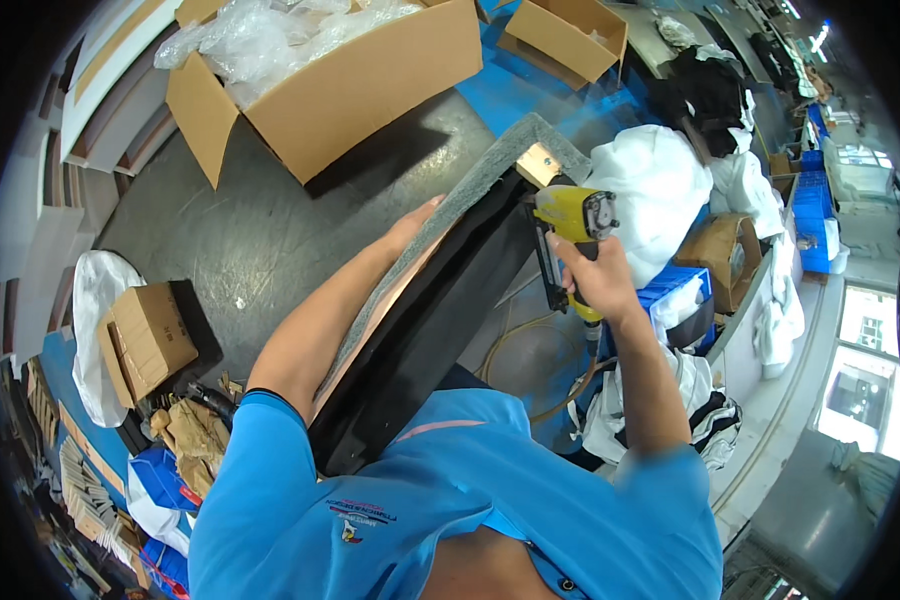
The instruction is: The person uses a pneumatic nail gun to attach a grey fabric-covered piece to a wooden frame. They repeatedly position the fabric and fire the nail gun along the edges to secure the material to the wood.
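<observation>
A long upholstered frame (410,350) leans at a slant in front of my body, with grey fabric along its far edge, a black lining inside and a bare wooden block (538,165) at its upper corner. My left hand (413,222) is closed against the grey outer side, its fingers partly hidden by the frame. In my right hand (602,275) is a yellow and black staple gun (575,212), gripped by the handle. Its nose touches or nearly touches the black lining just below the wooden block. An air hose (592,345) hangs from the handle.
A large cardboard box (370,90) of bubble wrap stands beyond the frame, with another open box (562,45) at far right. A small carton (148,335) is on the left. White bundles (645,190) and a blue crate (680,290) crowd the right side. Hose loops lie below.
</observation>
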Demonstrator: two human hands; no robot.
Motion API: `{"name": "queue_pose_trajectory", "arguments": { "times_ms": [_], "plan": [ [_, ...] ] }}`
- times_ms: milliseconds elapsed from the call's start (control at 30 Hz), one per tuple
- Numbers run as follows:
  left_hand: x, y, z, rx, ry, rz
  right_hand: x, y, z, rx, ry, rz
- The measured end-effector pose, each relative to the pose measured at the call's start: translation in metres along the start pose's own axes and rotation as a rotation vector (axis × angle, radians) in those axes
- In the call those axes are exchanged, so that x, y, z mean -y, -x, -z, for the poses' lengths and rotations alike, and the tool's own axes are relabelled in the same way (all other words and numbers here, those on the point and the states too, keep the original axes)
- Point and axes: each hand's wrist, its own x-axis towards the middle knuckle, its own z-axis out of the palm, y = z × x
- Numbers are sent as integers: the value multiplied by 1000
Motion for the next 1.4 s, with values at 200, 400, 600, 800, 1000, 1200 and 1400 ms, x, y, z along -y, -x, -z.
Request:
{"name": "queue_pose_trajectory", "arguments": {
  "times_ms": [200, 400, 600, 800, 1000, 1200, 1400],
  "plan": [
    [-50, 56, -15, 123, 35, -312, 7, 10, -19, -98, 127, -16],
    [-66, 81, -30, -14, -514, -469, 8, 9, -15, -35, 135, 21],
    [-82, 96, -39, -17, -643, -411, 43, -13, -10, 203, 145, 35],
    [-74, 91, -39, -37, -629, -460, 64, -17, -23, 249, 293, 29],
    [-63, 88, -42, -196, -547, -537, 63, -6, -27, 276, 245, -4],
    [-69, 90, -44, -169, -513, -515, 53, 12, -44, 279, 216, -13],
    [-65, 100, -40, -142, -668, -582, 37, 24, -55, 303, 251, 12]
  ]
}}
